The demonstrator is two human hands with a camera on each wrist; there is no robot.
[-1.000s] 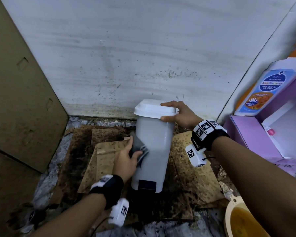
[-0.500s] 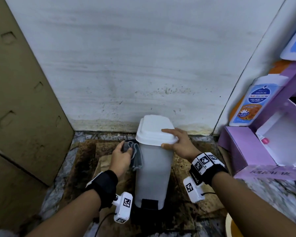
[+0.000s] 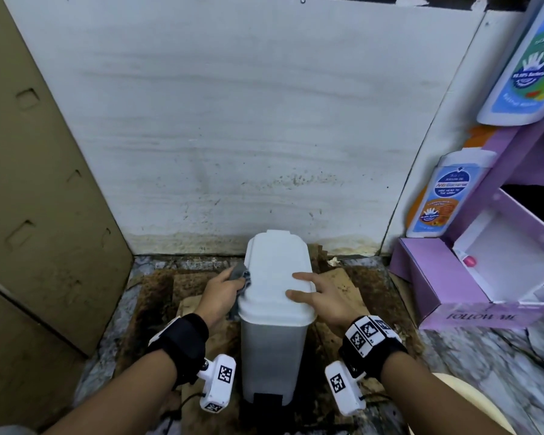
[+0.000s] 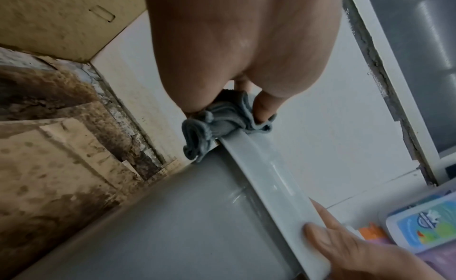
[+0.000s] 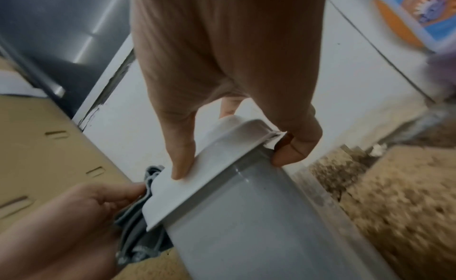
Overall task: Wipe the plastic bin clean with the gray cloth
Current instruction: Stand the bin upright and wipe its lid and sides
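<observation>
Carried up from the bin's side wall, the gray cloth (image 3: 241,275) is now bunched at the lid's left edge, well toward the back. It is pinched by the left hand (image 3: 222,291), thumb on top and fingers curled beneath, and pressed against the rim, as the left wrist view shows. The right hand (image 3: 321,296) is clamped on the lid's right edge, thumb and forefinger laid over the top and the other fingers hooked under the rim. The plastic bin (image 3: 275,350) stands upright on stained cardboard (image 3: 352,288) at about 6 o'clock from the white wall (image 3: 233,136), steadied from both sides. Judging by this, the body pass has given way to the lid rim; the lid top (image 3: 277,277) appears not yet wiped. A purple box (image 3: 453,277) sits at 3 o'clock, apart from the bin.
</observation>
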